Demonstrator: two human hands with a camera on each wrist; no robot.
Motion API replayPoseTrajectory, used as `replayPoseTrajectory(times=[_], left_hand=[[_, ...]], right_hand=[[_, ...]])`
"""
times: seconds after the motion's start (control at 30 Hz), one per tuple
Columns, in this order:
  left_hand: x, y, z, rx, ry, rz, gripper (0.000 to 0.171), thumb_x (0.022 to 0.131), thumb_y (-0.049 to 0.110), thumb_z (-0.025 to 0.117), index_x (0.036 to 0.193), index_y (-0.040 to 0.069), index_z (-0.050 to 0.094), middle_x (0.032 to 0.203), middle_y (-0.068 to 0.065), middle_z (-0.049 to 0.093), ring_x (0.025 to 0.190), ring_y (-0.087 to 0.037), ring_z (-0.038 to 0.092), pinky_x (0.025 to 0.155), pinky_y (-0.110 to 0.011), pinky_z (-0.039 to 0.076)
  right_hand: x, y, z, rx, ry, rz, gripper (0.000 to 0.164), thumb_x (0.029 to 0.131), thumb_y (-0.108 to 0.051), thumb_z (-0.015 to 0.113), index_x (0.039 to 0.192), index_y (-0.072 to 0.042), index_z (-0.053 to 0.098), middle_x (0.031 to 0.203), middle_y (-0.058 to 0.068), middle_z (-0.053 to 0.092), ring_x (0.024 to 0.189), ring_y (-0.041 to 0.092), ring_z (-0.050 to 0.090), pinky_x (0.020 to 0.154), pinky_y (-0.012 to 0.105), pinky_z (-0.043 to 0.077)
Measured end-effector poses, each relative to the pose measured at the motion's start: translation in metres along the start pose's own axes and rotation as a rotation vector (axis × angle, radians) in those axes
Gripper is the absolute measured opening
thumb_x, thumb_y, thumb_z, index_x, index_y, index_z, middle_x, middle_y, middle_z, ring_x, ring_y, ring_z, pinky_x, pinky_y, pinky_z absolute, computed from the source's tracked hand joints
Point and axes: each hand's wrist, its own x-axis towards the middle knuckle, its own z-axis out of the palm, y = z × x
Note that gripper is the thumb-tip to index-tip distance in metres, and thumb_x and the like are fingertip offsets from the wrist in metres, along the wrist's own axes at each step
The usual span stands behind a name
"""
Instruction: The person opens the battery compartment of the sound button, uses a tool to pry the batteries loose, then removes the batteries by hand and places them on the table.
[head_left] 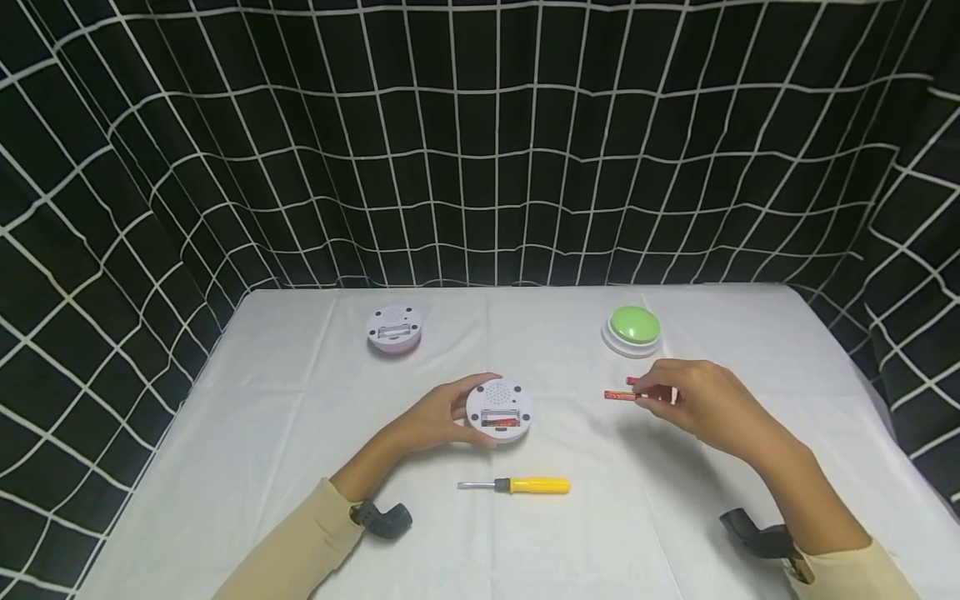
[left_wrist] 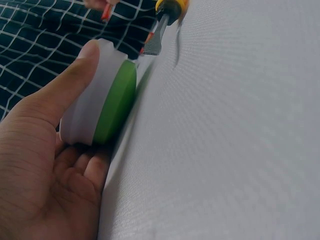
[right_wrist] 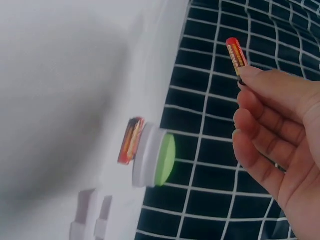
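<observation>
My left hand point(head_left: 442, 414) grips a round white push button point(head_left: 495, 397) by its sides. Its green dome point(left_wrist: 117, 102) faces down toward the table, and its underside, with an uncovered battery compartment, faces up. A red battery point(head_left: 500, 422) lies in that compartment, on the near side. To the right, my right hand point(head_left: 701, 404) pinches another red battery point(right_wrist: 236, 54) by its dark end, between thumb and fingertips, above the table. Beside a second green button point(right_wrist: 166, 159), a loose red battery point(right_wrist: 131, 141) shows in the right wrist view; my hand partly hides it in the head view.
A yellow-handled screwdriver point(head_left: 534, 485) lies in front of the held button. At the back left, another button point(head_left: 394, 329) rests upside down with its compartment uncovered. Small white pieces point(right_wrist: 82, 215) show in the right wrist view. A dark gridded curtain point(head_left: 495, 142) encloses the white table point(head_left: 360, 533).
</observation>
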Motion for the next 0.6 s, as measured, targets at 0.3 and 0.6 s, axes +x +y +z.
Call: replayPoseTrajectory(times=[0.3,0.6], left_hand=[[-0.001,-0.002,-0.001,-0.011,0.002,0.008,0.095,0.073,0.016,0.092,0.154,0.024,0.043,0.154,0.003,0.049,0.137,-0.014,0.05,0.111,-0.024,0.043],[-0.001,0.0,0.0,0.0,0.004,-0.011,0.096,0.072,0.017,0.093,0.154,0.025,0.043,0.152,0.004,0.05,0.135,-0.012,0.052,0.11,-0.023,0.045]], right_hand=[[-0.007,0.019,0.002,-0.016,0.02,0.026,0.015,0.079,-0.011,0.086,0.092,-0.014,0.079,0.072,-0.018,0.06,0.065,0.001,0.052,0.054,0.023,0.048],[-0.013,0.032,0.001,-0.023,-0.015,0.083,0.014,0.079,-0.01,0.086,0.09,-0.015,0.078,0.073,-0.016,0.061,0.067,0.002,0.052,0.055,0.026,0.047]])
